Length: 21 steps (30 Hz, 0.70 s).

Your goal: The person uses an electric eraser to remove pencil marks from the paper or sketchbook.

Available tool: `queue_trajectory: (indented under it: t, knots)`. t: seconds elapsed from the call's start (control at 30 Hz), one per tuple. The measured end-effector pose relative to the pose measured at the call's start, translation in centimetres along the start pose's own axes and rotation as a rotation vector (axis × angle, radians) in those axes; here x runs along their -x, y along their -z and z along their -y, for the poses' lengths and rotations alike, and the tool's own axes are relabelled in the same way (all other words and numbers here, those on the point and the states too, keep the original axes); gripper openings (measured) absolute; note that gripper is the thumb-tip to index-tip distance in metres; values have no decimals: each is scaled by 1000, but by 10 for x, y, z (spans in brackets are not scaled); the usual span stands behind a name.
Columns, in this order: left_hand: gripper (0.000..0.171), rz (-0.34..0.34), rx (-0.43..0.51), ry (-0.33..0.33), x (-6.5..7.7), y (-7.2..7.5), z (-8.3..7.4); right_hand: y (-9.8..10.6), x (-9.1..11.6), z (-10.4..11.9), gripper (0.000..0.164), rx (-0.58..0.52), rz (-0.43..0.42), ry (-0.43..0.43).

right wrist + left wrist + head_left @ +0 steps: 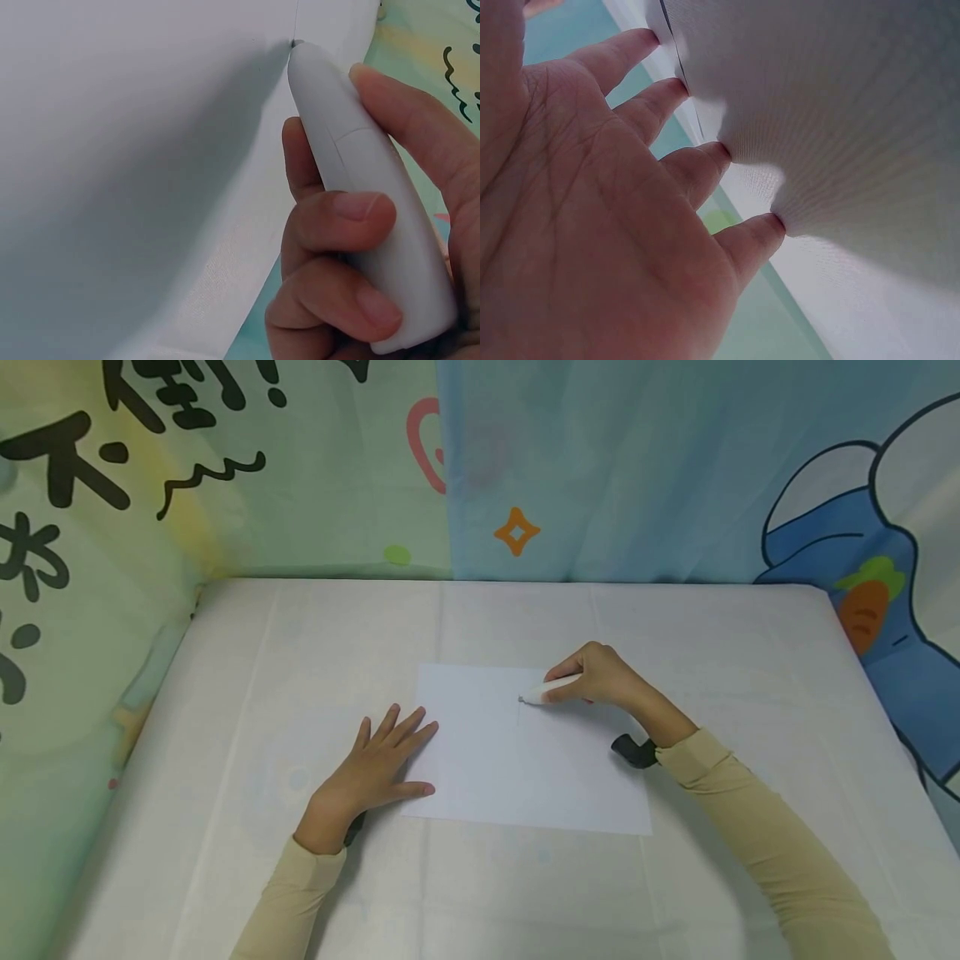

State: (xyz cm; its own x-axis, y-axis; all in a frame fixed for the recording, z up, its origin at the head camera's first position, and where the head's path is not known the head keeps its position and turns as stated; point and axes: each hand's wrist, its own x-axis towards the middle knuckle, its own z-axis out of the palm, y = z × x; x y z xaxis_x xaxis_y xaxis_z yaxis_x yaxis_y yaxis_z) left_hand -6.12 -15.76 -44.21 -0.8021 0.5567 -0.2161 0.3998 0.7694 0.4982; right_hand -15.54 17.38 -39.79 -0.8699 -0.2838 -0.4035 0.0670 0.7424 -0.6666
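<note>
A white sheet of paper [480,777] lies on the cloth-covered table. My right hand [600,677] grips a thick white pen-shaped tool [375,195] above the upper part of the sheet. The tool tapers to a small grey tip, which meets the paper in the right wrist view. A faint thin line runs from that tip. My left hand [371,777] rests at the sheet's left edge, fingers spread and straight. In the left wrist view, the fingertips [769,225] press on the white surface. Exactly what the tip is made of is too small to tell.
White cloth [300,635] covers the table, with fold creases. Printed curtains [600,468] hang behind it and along the left side. A black band end [634,751] sticks out at my right wrist, over the paper's right side.
</note>
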Motion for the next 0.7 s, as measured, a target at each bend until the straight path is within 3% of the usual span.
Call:
queue_trajectory:
  t: [0.7]
  knots:
    - [82, 1, 4, -4, 0, 1, 0, -2, 2, 1, 36, 17, -1, 7]
